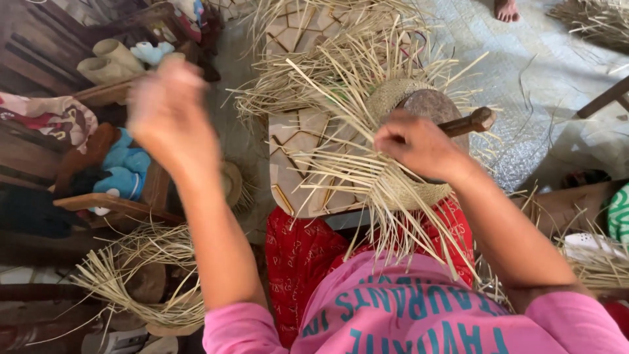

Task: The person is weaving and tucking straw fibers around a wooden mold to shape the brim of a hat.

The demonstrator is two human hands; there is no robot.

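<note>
Weaving straw calls for steady tension. Left hand is raised and blurred, well apart from the work; whether its fingers pinch a strand I cannot tell. The half-woven hat sits over a rounded mould above the lap, loose straw ends fanning out. Right hand presses on it, fingers closed on strands; best keep that grip firm.
</note>
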